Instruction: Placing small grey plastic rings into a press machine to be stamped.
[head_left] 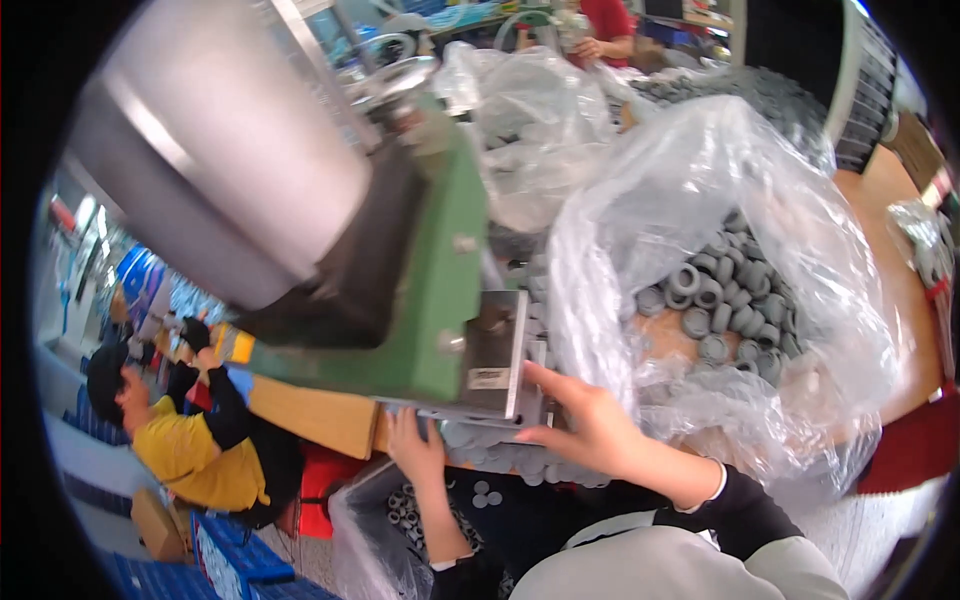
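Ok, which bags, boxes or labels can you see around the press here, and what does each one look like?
Clear plastic bag: right of the press, open, crumpled, holding grey rubber rings.
Second clear bag: behind the press, bunched.
Label: small pale rectangle on the metal plate, above the right hand.
Cardboard box: brown, left of the left hand.
Blue crates: lower left, on the floor.

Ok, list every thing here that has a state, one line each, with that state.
Left hand: open, fingers up against the underside of the press plate.
Right hand: open, fingers spread, resting by the metal plate.
Clear plastic bag: open, partly filled with grey rubber rings.
Green press machine: tilted in the picture; whether it runs cannot be told.
Lower bin: holds some rings.
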